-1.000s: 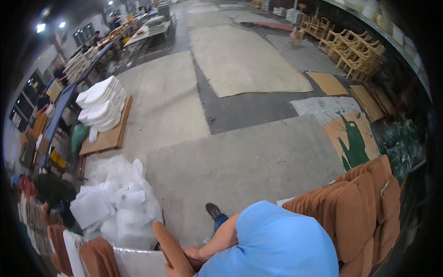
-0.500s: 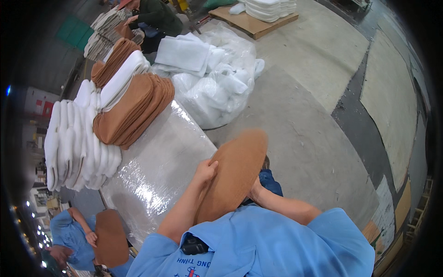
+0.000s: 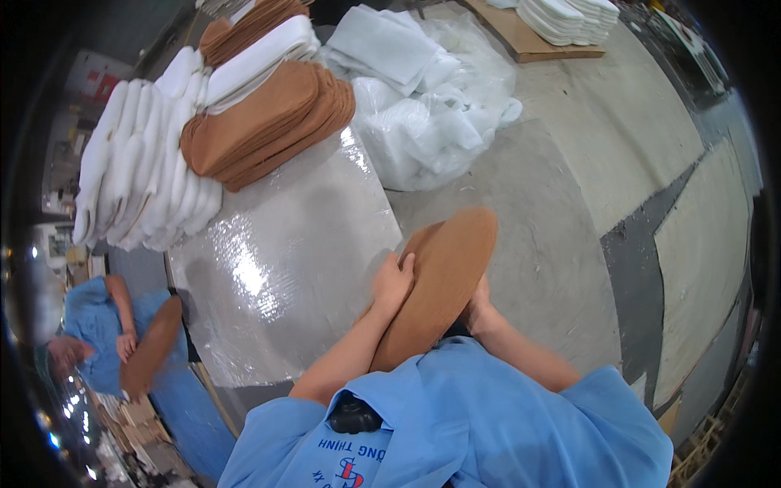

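Note:
A flat, rounded brown fabric pad [image 3: 439,285] is held upright at a slant in front of my body. My left hand [image 3: 394,282] grips its left edge, thumb on the near face and the other fingers out of sight behind. On the opposite side my right hand [image 3: 480,309] supports the pad from behind, low down, its fingers mostly hidden by the fabric. A second layer shows along the pad's upper left edge.
A plastic-wrapped table [image 3: 309,220] bears a stack of brown pads [image 3: 260,122] beside piled white pads [image 3: 138,171]. Beyond it sits a clear bag of white padding [image 3: 431,122]. At lower left a co-worker [image 3: 98,325] holds another brown pad. More white pads [image 3: 569,16] lie on a far board.
My view has shifted, so the table and stacks sit higher in the picture. The pad stays in both my hands, slightly turned. The co-worker's pad has turned nearly edge-on.

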A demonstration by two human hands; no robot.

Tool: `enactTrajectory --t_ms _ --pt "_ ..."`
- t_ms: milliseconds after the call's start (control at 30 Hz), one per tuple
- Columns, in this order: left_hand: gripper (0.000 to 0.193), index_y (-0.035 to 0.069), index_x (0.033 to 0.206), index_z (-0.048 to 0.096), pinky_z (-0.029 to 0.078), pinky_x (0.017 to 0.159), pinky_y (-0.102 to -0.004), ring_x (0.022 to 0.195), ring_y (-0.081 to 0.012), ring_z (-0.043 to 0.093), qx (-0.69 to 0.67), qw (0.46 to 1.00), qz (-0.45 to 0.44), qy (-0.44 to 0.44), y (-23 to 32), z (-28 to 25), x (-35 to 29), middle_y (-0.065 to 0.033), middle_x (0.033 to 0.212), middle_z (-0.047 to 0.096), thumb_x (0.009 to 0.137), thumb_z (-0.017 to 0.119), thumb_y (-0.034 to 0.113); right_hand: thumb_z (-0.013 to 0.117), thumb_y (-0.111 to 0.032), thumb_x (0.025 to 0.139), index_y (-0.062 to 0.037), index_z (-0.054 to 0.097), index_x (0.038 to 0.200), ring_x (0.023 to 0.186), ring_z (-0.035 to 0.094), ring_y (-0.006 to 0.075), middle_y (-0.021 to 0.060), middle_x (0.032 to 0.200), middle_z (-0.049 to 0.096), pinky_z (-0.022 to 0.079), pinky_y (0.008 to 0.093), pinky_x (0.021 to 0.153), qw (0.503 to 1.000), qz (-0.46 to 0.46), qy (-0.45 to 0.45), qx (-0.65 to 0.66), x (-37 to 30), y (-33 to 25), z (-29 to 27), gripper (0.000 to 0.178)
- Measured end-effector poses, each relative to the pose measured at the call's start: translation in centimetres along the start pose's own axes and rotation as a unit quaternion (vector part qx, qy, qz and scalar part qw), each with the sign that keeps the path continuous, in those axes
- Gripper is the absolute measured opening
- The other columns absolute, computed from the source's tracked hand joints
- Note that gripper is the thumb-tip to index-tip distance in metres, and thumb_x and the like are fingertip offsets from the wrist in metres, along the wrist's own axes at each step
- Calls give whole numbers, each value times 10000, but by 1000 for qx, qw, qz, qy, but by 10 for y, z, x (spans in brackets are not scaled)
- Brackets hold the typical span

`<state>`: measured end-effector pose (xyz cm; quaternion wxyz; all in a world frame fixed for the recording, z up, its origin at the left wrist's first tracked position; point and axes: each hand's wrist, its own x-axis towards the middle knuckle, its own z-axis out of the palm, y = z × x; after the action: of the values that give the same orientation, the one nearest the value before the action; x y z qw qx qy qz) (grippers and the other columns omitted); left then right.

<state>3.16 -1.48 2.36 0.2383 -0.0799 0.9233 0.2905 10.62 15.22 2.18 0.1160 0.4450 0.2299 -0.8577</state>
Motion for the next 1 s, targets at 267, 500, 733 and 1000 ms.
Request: enactTrajectory --t_ms 267,500,733,1000 --pt "369 121 960 603 521 697 -606 755 -504 676 40 987 38 149 -32 30 21 -230 804 716 1055 539 473 487 -418 1092 -60 547 1441 1232 647 305 130 1407 642 564 436 989 995 20 -44 -90 33 20 -17 503" --pt "369 118 923 607 510 628 -589 685 -478 669 36 985 57 156 -34 36 22 -217 730 695 1059 537 454 499 -409 1086 -61 545 1444 1234 645 307 132 1409 641 563 436 991 986 58 -34 -150 55 19 -22 501" --pt "366 99 932 613 503 670 -597 727 -495 662 22 987 58 146 -33 30 19 -239 759 688 1066 547 434 511 -400 1080 -62 542 1448 1236 644 309 134 1411 639 561 435 992 978 75 -74 -182 62 25 -11 500" --pt "446 57 1020 699 527 821 -555 949 -484 688 -19 999 21 38 -33 -9 -4 -266 965 728 1019 598 491 525 -389 1073 -64 539 1452 1239 642 310 137 1413 637 558 434 994 959 150 -137 -197 45 61 -16 500"
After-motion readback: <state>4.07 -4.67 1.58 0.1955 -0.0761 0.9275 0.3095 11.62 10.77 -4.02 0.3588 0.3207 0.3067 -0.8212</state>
